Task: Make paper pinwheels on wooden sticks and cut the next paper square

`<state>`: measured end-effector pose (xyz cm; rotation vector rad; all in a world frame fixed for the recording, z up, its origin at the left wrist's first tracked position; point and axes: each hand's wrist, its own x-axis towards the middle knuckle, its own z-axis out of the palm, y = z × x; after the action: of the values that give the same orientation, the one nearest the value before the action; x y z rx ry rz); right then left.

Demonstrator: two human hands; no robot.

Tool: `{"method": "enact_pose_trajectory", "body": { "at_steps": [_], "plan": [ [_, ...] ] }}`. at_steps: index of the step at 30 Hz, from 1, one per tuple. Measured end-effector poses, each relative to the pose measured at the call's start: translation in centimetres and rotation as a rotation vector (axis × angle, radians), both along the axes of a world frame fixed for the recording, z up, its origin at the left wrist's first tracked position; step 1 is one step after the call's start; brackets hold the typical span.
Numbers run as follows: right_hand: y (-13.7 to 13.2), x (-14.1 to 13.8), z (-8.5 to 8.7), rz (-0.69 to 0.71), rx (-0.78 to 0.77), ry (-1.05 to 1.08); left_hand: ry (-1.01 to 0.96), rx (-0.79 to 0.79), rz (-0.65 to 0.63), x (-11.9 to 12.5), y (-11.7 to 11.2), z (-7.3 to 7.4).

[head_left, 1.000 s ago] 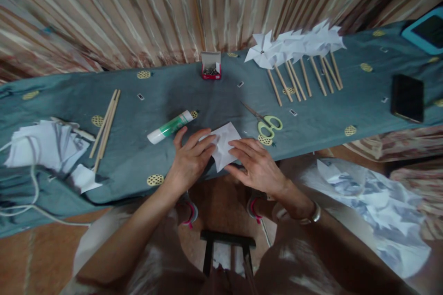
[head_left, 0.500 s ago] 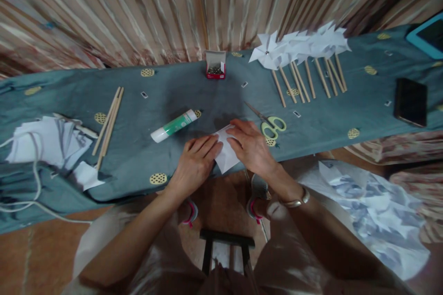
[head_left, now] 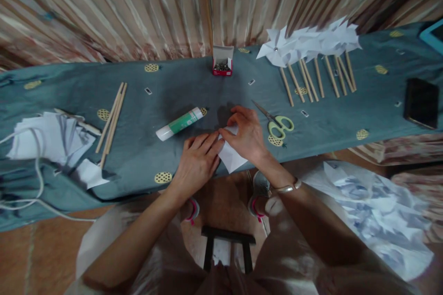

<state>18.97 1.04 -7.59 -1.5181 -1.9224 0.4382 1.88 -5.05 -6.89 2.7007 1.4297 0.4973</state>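
Note:
A small white paper piece [head_left: 231, 156] lies at the near edge of the table, which is covered with a teal cloth [head_left: 138, 101]. My left hand [head_left: 198, 162] lies flat on the paper's left part, fingers stretched out. My right hand [head_left: 246, 134] curls over the paper's upper right part, its fingertips pinching a fold. A glue stick [head_left: 179, 123] lies just left of my hands. Green-handled scissors [head_left: 278, 122] lie just right of my right hand.
Several white paper pinwheels on wooden sticks [head_left: 308, 55] lie at the back right. A red box of pins [head_left: 222, 62] stands at the back. Loose sticks [head_left: 112, 117], a paper stack [head_left: 48, 138] and a cord are at left. A black phone [head_left: 421, 103] is at right. Paper scraps [head_left: 374, 212] cover the floor.
My right hand moved up from the paper's lower right to its upper part and curled onto a fold. My left hand stayed pressing the paper. The camera view shifted slightly.

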Motion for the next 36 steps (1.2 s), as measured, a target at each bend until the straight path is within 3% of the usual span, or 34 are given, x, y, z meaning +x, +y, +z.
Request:
{"method": "enact_pose_trajectory", "body": {
  "at_steps": [26,31,36],
  "plan": [
    [2.4,4.1,-0.8,0.051,0.034,0.120,-0.067,-0.001,0.031,-1.7,0.0,0.4],
    [1.6,5.5,0.3,0.055,0.034,0.183,-0.059,0.025,0.021,-1.6,0.2,0.3],
    [-1.6,6.8,2.3,0.128,0.144,0.020,-0.018,0.109,0.006,-1.5,0.4,0.0]
  ]
}}
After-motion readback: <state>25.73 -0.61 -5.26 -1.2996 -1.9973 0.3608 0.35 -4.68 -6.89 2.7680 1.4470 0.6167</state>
